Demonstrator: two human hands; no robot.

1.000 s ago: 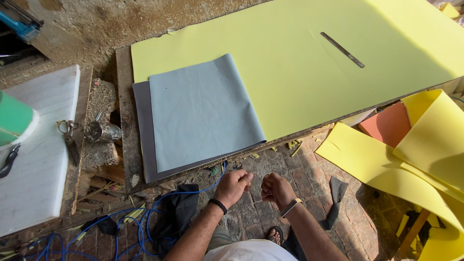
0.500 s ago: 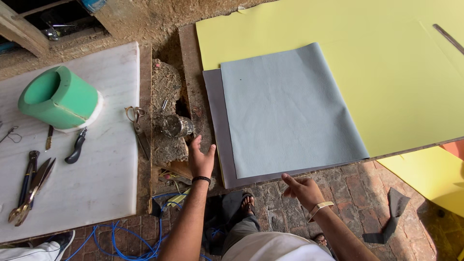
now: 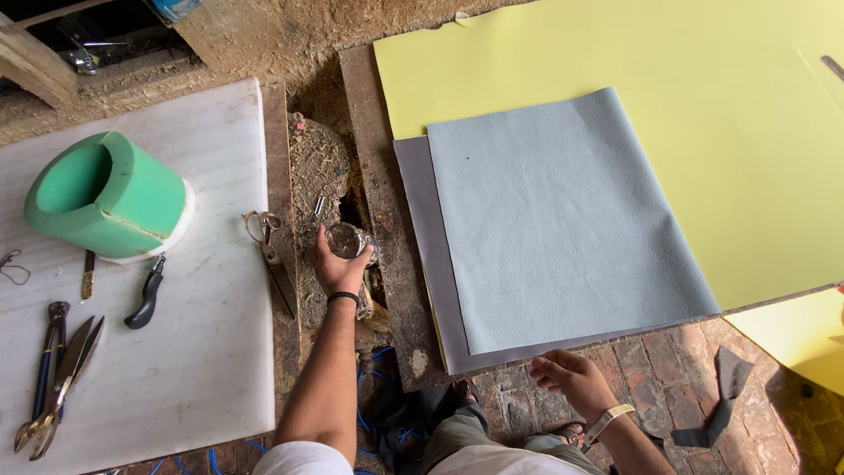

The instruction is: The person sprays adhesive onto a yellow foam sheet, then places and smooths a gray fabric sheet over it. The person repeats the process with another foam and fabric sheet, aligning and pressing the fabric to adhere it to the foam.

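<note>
Your left hand (image 3: pixel 338 268) is wrapped around a small round metal tin (image 3: pixel 345 239), fingers curled on its rim. The tin sits in the crumbly, debris-filled gap between the white slab (image 3: pixel 202 369) and the grey-blue sheet (image 3: pixel 563 220). That seat looks uneven, so I'd judge that a hasty lift could tip the tin and spill whatever is in it; the contents cannot be made out.

Just left of the tin, scissors (image 3: pixel 271 255) lie half off the slab's edge. A sideways swing of your wrist could knock them into the gap.

Right of the tin, the grey-blue sheet lies on a darker grey sheet (image 3: pixel 418 229), both over a large yellow board (image 3: pixel 747 149). A drip or grit carried from the tin would mark them.

Your right hand (image 3: pixel 571 378) hovers open and empty, fingers loosely spread, at the near edge of the sheets. It touches nothing that I can see, so it gives no steadying.

Further left of the tin stand a green foam cylinder (image 3: pixel 105 198), a knife (image 3: pixel 145 295) and pliers (image 3: pixel 48 369), well clear.
</note>
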